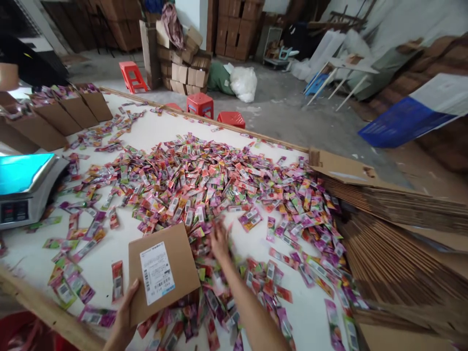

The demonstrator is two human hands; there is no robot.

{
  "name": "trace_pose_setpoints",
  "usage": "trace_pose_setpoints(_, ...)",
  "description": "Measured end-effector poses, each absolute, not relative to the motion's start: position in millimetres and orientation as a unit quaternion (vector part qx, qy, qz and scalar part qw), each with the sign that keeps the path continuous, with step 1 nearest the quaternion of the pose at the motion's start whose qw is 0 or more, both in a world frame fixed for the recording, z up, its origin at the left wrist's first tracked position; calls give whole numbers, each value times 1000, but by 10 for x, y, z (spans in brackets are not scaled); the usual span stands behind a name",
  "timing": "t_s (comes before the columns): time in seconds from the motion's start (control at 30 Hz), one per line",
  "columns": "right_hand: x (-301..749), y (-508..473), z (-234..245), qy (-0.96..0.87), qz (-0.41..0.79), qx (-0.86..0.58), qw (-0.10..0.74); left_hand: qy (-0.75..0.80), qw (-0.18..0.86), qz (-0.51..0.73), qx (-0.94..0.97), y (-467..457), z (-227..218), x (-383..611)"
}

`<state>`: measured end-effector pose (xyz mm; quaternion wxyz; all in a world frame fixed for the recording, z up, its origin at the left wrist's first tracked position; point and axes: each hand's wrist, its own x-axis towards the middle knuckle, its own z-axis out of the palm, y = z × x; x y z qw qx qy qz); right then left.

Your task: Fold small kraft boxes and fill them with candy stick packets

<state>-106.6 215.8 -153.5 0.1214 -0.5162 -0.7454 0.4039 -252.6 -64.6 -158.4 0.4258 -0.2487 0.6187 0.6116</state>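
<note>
Head view: the person's left hand (124, 312) holds a flat brown cardboard box (163, 273) by its lower left corner, thumb pressed on the top face; its grip is closed on the box. The box is tilted and held just above the near part of the white counter (153, 131), with a white shipping label (157, 273) facing up. The right hand (219, 241) reaches forward into the near edge of a large heap of small coloured sachets (204, 180); it is blurred, so I cannot tell whether its grip is wide or narrow, or whether it holds anything.

The sachets cover most of the counter, with loose ones scattered to both sides. A weighing scale (25, 187) sits at the left edge. Open brown cartons (58, 114) filled with sachets stand at the far left. Flattened cardboard sheets (395, 229) are stacked at the right. Red plastic stools (200, 103) stand on the floor beyond the counter.
</note>
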Motion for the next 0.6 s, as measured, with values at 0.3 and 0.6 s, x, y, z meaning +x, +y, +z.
trace_pose_setpoints(0.3,-1571,1316,-1077,-697,693,-179,48,526,459,652,-297,-876,-1481,-2775)
trace_pose_setpoints(0.6,-3043,859,-367,-933,321,-127,-100,570,435,681,-150,-655,-1412,-3538)
